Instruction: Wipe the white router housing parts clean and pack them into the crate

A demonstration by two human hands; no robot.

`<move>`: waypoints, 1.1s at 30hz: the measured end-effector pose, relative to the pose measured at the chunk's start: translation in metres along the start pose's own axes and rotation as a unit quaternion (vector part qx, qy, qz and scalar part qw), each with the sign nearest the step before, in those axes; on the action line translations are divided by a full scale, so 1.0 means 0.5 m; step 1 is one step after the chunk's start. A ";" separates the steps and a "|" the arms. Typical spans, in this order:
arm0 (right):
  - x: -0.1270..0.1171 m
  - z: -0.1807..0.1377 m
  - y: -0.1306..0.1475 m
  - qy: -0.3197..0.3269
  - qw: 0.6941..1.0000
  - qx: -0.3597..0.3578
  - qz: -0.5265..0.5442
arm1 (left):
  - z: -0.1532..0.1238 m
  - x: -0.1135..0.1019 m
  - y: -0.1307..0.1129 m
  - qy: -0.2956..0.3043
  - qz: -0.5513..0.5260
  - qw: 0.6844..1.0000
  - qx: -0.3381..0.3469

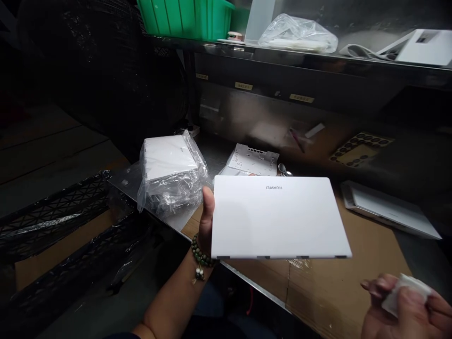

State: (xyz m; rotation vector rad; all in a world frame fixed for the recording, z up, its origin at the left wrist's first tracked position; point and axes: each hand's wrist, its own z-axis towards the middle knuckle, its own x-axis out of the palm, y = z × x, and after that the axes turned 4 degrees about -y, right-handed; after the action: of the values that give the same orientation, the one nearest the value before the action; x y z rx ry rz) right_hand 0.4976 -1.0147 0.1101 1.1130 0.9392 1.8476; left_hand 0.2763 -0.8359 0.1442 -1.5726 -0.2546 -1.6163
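Observation:
A flat white casing panel (278, 219) marked HUAWEI, its lettering upside down to me, is held up over the bench. My left hand (207, 212) grips its left edge, thumb on the side and the other fingers hidden beneath. Several dark notches run along the panel's near edge. At the lower right, my right hand (402, 306) is closed around a small folded white cloth or wipe (406, 292), apart from the panel. Behind the panel lies another white panel (254, 159) with its slotted inner side up.
A stack of white panels in clear plastic wrap (171, 157) stands on the left. Brown cardboard (374, 245) covers the bench. More white panels (391, 209) lie at right. A shelf (300, 59) above carries a green bin (187, 19) and a plastic bag (298, 33).

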 end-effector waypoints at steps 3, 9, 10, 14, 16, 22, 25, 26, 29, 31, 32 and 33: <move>0.015 -0.007 -0.004 -0.022 1.000 0.001 0.006 | -0.006 -0.004 0.000 0.000 0.004 1.000 0.002; 0.036 -0.016 -0.009 0.004 0.997 0.069 0.038 | -0.021 -0.030 0.002 0.007 0.020 1.000 -0.013; 0.038 -0.018 -0.009 0.011 0.996 0.079 0.040 | -0.024 -0.034 0.002 0.015 0.022 0.999 -0.019; 0.051 -0.033 -0.004 0.031 0.991 0.123 0.044 | -0.028 -0.041 -0.001 0.035 0.027 0.998 -0.034; 0.059 -0.041 -0.001 0.031 0.988 0.144 0.041 | -0.028 -0.043 -0.001 0.054 0.023 0.997 -0.047; 0.078 -0.063 0.004 0.042 0.984 0.171 0.034 | -0.030 -0.055 0.010 0.045 0.003 0.998 -0.053; 0.077 -0.071 -0.003 0.045 0.987 0.155 -0.002 | -0.025 -0.060 0.004 -0.038 0.053 0.997 -0.045; 0.075 -0.073 -0.008 0.030 0.990 0.136 -0.015 | -0.021 -0.062 -0.001 -0.085 0.088 0.991 -0.051; 0.068 -0.077 -0.026 -0.019 0.998 0.046 -0.045 | -0.012 -0.067 -0.021 -0.208 0.237 0.947 -0.063; 0.064 -0.074 -0.038 -0.012 0.998 -0.008 -0.059 | -0.011 -0.071 -0.031 -0.240 0.334 0.910 -0.043; 0.062 -0.070 -0.042 0.000 0.998 -0.027 -0.064 | -0.013 -0.071 -0.033 -0.239 0.376 0.895 -0.015; 0.060 -0.064 -0.044 0.008 0.997 -0.043 -0.070 | -0.016 -0.069 -0.034 -0.230 0.415 0.880 0.023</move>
State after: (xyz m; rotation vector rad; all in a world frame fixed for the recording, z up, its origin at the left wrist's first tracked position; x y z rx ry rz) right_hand 0.4640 -0.9851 0.0902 0.9559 0.9141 1.7689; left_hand 0.2539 -0.8161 0.1184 -1.6804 0.1359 -0.5636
